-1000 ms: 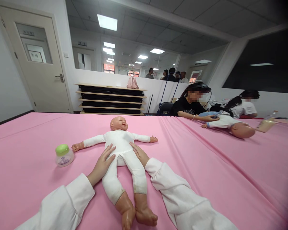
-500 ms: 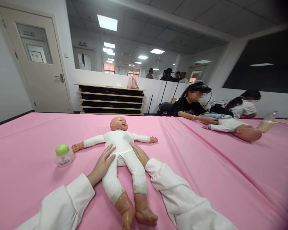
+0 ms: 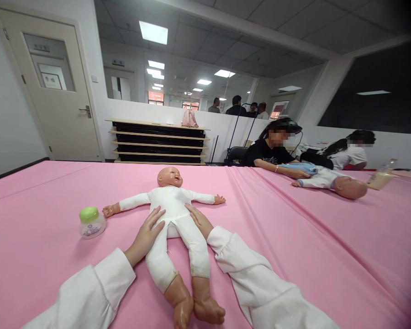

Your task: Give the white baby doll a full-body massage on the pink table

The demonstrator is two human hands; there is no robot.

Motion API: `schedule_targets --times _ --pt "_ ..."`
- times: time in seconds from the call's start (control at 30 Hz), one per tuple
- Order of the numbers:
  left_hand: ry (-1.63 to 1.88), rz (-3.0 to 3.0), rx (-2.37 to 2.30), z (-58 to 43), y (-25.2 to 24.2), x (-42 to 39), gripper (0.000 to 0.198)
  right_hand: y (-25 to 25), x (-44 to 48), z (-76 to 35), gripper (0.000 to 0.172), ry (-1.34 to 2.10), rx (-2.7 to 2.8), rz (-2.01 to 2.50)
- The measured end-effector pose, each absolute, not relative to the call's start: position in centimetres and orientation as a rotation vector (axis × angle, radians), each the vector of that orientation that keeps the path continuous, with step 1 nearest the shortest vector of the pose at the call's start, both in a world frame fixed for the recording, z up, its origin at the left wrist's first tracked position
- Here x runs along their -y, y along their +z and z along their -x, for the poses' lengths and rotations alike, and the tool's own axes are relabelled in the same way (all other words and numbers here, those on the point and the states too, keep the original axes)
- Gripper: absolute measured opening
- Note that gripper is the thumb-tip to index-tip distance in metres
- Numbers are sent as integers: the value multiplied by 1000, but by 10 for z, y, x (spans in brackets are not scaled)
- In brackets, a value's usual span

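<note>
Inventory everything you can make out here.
Near doll: 1, white, centre
Jar: 1, clear, green lid, left
Tablecloth: 1, pink, under dolls
Far doll: 1, white and blue, right
Bottle: 1, yellowish, far right
Seated people: 2, black top, white top, right
Shelving: 1, black and tan, back
Backpack: 1, pink, atop shelving
People behind glass: several, mixed clothing, back
Door: 1, cream, left
Left hand: 1, white-sleeved, on near doll's hip
Right hand: 1, white-sleeved, opposite hip

- Left sleeve (image 3: 78,292), toward seven o'clock: white, loose, with a wide cuff (image 3: 114,272)
- Right sleeve (image 3: 260,274), toward five o'clock: white, creased, with a gathered cuff (image 3: 221,240)
- Fingers (image 3: 155,220): bare
</note>
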State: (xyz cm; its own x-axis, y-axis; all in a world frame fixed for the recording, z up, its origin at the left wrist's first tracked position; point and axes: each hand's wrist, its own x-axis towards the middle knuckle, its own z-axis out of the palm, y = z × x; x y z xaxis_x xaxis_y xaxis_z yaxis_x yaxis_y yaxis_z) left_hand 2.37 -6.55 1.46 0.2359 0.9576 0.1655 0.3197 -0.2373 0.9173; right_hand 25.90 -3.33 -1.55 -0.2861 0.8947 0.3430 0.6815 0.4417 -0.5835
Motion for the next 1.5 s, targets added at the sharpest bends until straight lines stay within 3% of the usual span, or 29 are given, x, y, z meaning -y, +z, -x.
schedule_targets --times 0.77,1.13,1.5 --pt "1010 -1729 -1204 -24 16 68 47 -15 33 -258 104 446 2037 1312" --pt "1006 -1726 -1216 -24 18 67 46 -18 32 -260 97 435 2042 1280" --pt "1034 -1721 -1196 -23 14 66 46 -19 31 -258 104 419 2021 1313"
